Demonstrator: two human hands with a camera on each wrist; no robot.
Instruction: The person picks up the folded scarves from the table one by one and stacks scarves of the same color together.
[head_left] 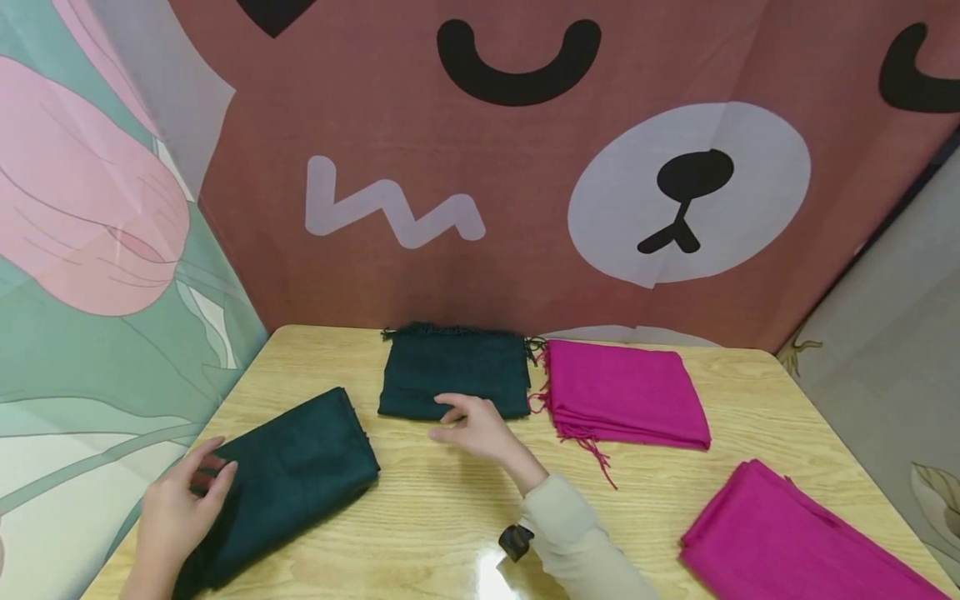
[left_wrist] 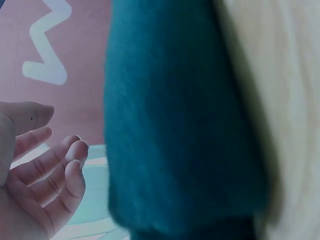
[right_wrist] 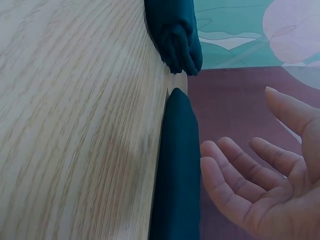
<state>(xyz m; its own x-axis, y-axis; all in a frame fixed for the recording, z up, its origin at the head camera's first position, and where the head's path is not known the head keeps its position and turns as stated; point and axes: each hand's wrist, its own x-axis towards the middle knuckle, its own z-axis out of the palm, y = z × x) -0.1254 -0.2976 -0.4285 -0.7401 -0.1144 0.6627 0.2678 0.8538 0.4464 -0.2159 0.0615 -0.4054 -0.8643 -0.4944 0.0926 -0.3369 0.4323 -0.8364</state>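
With relaxed fingers, the left hand (head_left: pixel 176 508) is touching the near dark green scarf (head_left: pixel 292 479) and the right hand (head_left: pixel 476 429) is resting open at the far green scarf (head_left: pixel 453 371); squaring edges flat on the surface (head_left: pixel 450 508) looks wise.

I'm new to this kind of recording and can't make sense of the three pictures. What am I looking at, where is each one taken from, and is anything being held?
There is no machine: a person works with two bare hands at a wooden table. The wide picture comes from a camera on the person's head, looking forward and down. The other two come from cameras on the wrists, so each shows one palm up close.

Four folded cloths lie on the table: two dark green, two magenta. The left hand rests on the near green cloth, fingers loosely over its edge; I see no firm grip. The right hand lies with relaxed fingers at the front edge of the far green cloth. Beside that is a fringed magenta cloth, and another magenta cloth lies at the near right. Printed cartoon backdrops stand behind the table.
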